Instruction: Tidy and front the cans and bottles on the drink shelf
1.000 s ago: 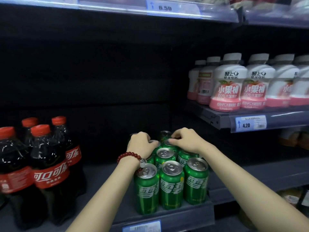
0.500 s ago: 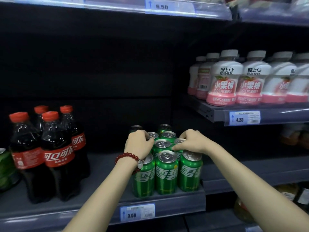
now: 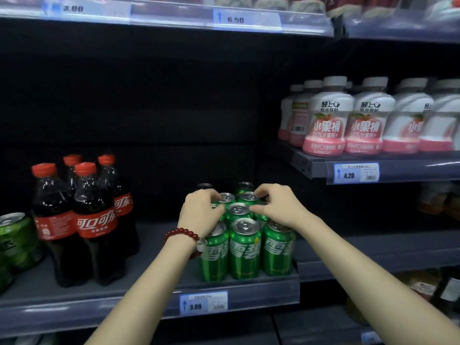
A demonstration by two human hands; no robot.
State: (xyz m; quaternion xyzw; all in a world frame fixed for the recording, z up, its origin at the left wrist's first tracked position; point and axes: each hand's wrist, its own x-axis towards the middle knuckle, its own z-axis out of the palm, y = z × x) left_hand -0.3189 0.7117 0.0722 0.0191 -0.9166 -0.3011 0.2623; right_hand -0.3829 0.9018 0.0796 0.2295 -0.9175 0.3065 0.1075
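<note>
At the far left a green can [image 3: 13, 241] is standing at the shelf [image 3: 87, 298] edge, just beside four cola bottles [image 3: 95, 224] with red caps. Further right, the left hand [image 3: 201, 215], a red bead bracelet [image 3: 184, 236] on its wrist, is reaching in from below and curling its fingers over the left side of a block of green cans [image 3: 245, 247], gripping a can in the second row. The cans are standing upright in three columns at the shelf front, above a price tag [image 3: 204, 302] reading 3.00. The right hand [image 3: 276, 207] is reaching in from the lower right, its fingers bent and pinching the rims of the cans on the right of the second and third rows. Up on the right, white and pink bottles [image 3: 323, 120] are lining a higher shelf. Compared with a second ago, the view is sitting further back and lower, so the price tag and the far-left can are now showing. The left hand is lying slightly nearer the front row than before, the right hand slightly further back, and both are still gripping the cans.
</note>
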